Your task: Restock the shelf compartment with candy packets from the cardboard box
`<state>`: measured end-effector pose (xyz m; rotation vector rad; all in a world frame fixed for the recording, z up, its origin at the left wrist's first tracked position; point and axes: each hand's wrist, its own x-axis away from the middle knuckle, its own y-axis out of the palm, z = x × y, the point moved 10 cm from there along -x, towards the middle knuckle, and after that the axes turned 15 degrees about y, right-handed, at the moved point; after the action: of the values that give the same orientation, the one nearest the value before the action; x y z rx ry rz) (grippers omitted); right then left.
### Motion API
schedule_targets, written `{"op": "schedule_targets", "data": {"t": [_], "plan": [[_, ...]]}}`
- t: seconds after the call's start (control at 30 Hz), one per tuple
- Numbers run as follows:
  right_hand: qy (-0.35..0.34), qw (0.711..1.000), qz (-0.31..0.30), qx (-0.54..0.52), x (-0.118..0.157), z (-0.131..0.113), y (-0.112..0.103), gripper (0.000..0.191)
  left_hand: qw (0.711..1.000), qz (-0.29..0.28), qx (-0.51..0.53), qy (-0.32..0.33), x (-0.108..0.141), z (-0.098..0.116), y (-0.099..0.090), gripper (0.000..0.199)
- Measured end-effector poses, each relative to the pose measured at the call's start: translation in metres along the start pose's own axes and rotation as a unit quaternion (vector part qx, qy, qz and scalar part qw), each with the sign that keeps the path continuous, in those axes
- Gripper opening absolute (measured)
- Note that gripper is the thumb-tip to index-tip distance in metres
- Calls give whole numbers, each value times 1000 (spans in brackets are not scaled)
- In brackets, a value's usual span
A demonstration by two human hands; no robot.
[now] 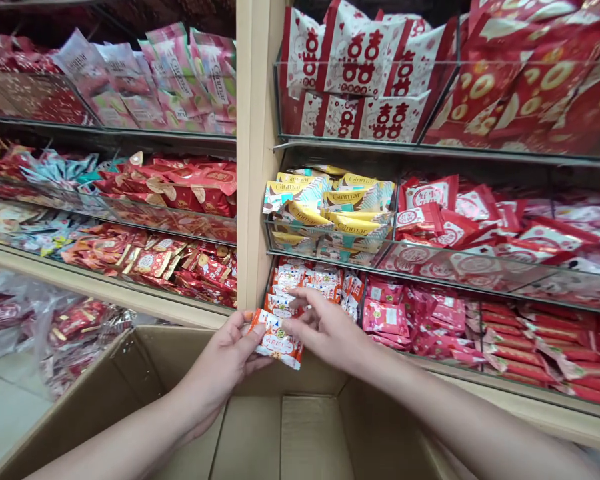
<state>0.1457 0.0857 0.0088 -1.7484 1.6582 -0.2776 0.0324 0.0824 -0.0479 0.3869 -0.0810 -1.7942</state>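
My left hand (pixel 235 353) grips a small white and orange snack packet (pixel 281 343) between thumb and fingers, above a big cardboard box (pixel 150 347). Close to the packet's upper right side is my right hand (pixel 325 327), its fingers apart and slightly curled, with the fingertips at or near the packet's edge. Similar white and orange packets (pixel 325 277) fill the low shelf compartment just behind my hands. Pink packets (pixel 386 317) lie in the compartment to the right of them.
A wooden upright (pixel 253 153) divides the shelves. Yellow packets (pixel 350 200) and larger red and white bags (pixel 363 57) stand in clear-fronted bins above. Plastic bags of packets (pixel 75 327) rest at the left, near the tiled floor (pixel 10 407).
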Motion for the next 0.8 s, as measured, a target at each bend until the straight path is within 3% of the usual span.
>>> {"op": "schedule_targets", "data": {"t": [0.07,0.2,0.23,0.3,0.37,0.43,0.6,0.67,0.8], "plan": [[32,998,-22,-58,11,15,9,40,1000,16,13,-4,1,-3,0,26],[-13,997,-50,-51,23,16,13,12,999,19,-33,-23,5,-9,1,34],[-40,998,-38,-24,25,12,7,4,998,13,-60,-21,6,-8,1,38],[-93,994,24,59,25,3,-13,10,993,-2,-116,-13,7,-6,2,48],[-99,974,96,180,17,2,-32,22,988,-18,-150,-10,8,-7,3,55],[-63,940,128,310,2,11,-43,30,986,-45,-159,-13,10,-12,8,52],[-39,845,106,522,-28,30,-36,33,977,-107,-182,-4,15,-26,18,41],[-24,830,106,548,-35,35,-33,33,972,-130,-193,2,18,-31,22,39],[40,832,130,538,-42,43,-39,36,968,-159,-195,6,23,-34,29,33]]}}
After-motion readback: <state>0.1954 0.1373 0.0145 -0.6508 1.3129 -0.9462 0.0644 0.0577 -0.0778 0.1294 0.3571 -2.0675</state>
